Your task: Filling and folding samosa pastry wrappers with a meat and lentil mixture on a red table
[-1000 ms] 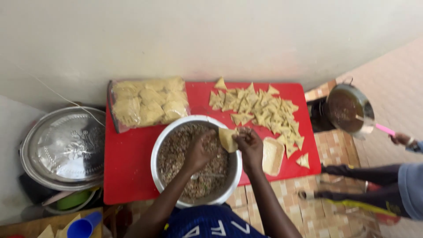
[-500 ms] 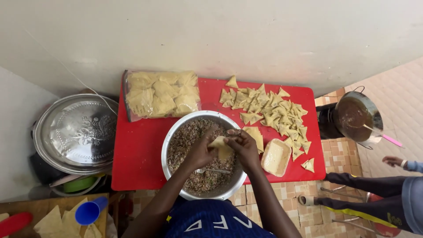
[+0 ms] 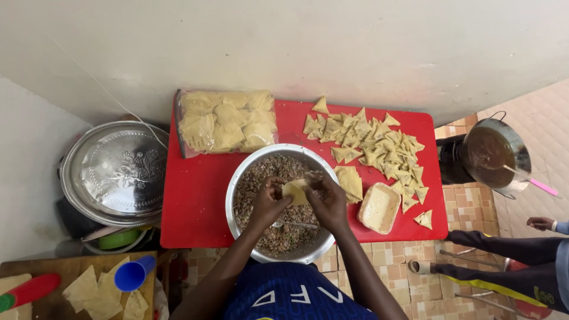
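Hands: left hand (image 3: 268, 201) and right hand (image 3: 329, 201) pinch one pastry sheet (image 3: 295, 191) between them, fingers closed on its edges.
Sheet: held over the bowl (image 3: 237, 189) of filling, mid-counter (image 3: 195, 207).
Twelve o'clock: folded triangles (image 3: 373, 145).
Ten o'clock: bag (image 3: 226, 121) of sheets.
Three o'clock: small tray (image 3: 379, 207).

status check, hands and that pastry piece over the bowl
Left hand and right hand both pinch the pastry piece. Held above the filling bowl. Nothing blocking.
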